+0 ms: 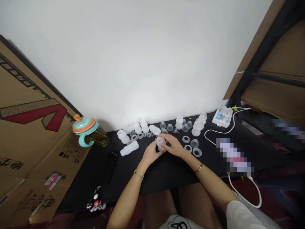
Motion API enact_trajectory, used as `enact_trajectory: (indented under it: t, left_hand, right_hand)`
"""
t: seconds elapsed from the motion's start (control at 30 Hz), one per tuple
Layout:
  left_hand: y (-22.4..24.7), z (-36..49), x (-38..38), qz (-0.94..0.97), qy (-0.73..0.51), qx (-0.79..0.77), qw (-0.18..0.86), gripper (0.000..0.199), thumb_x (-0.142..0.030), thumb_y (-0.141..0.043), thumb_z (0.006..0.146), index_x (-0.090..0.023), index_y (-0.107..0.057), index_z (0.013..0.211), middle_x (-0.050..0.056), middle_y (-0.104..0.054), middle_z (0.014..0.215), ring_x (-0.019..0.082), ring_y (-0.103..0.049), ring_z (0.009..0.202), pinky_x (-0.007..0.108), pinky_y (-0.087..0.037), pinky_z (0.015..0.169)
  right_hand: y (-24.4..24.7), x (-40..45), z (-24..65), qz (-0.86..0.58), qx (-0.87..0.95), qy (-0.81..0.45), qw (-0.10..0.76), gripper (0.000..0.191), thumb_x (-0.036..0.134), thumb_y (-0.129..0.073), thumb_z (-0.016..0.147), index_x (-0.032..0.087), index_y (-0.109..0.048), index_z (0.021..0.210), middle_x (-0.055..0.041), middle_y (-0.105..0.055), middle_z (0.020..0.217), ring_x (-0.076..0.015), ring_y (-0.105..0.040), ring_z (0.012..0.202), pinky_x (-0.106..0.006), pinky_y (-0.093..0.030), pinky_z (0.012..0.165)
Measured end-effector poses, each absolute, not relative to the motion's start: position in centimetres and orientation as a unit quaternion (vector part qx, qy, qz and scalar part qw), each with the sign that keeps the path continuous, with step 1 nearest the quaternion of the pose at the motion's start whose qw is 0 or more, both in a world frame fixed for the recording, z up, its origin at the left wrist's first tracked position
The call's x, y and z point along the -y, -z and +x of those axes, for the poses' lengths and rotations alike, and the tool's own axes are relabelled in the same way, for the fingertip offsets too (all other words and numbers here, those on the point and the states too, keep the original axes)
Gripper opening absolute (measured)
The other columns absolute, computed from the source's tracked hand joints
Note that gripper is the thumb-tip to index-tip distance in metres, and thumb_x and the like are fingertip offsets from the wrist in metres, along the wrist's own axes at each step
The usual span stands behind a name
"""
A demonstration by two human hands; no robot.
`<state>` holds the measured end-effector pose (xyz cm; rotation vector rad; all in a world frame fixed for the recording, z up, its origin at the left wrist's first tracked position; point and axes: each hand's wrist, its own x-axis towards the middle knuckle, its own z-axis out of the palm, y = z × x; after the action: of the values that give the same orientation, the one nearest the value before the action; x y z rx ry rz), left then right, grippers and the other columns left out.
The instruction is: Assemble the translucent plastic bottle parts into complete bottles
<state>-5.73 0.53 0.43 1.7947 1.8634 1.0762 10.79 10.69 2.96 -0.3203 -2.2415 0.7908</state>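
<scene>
Both hands are around a small translucent white baby bottle (160, 143) above the black table. My left hand (151, 152) wraps its lower left side, thumb along the base. From the right, my right hand (175, 145) curls its fingers over the bottle's neck and side. A white bottle (130, 148) lies on its side left of my left hand, and another bottle (123, 136) lies behind it. Just beyond my hands is a white bottle (155, 130). To the right are clear domed caps (194, 143) and white collar rings (197, 152).
A teal-lidded jug (88, 130) stands at left beside a large cardboard box (35, 127). A black phone-like slab (102, 168) lies near it. At right are a power strip (222, 116), a white cable (212, 130) and a blurred-out device (234, 157). A white wall (147, 63) borders the table's back.
</scene>
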Motion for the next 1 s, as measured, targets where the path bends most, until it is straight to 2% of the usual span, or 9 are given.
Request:
enact_trajectory:
  t: [0.5, 1.0]
  left_hand:
    - [-0.42, -5.79, -0.48, 0.629, -0.377, -0.656, 0.178, 0.055, -0.035, -0.078, 0.080, -0.023, -0.060, 0.131, 0.008, -0.071, 0.121, 0.030, -0.067, 0.112, 0.043, -0.053, 0.096]
    - [-0.48, -5.74, -0.51, 0.631, -0.379, -0.652, 0.180, 0.056, -0.036, -0.076, 0.081, -0.025, -0.059, 0.133, 0.006, -0.069, 0.127, 0.029, -0.066, 0.114, 0.043, -0.053, 0.098]
  right_hand:
    - [-2.76, -10.81, 10.75, -0.128, 0.861, -0.324, 0.370, 0.046, 0.044, -0.058, 0.098, 0.023, -0.056, 0.139, -0.0121, -0.066, 0.130, -0.0257, -0.066, 0.108, -0.037, -0.060, 0.080]
    - [-2.61, -10.84, 10.56, -0.144, 0.853, -0.333, 0.376, 0.046, 0.046, -0.061, 0.096, 0.023, -0.059, 0.135, -0.0120, -0.067, 0.129, -0.0250, -0.068, 0.105, -0.036, -0.061, 0.076]
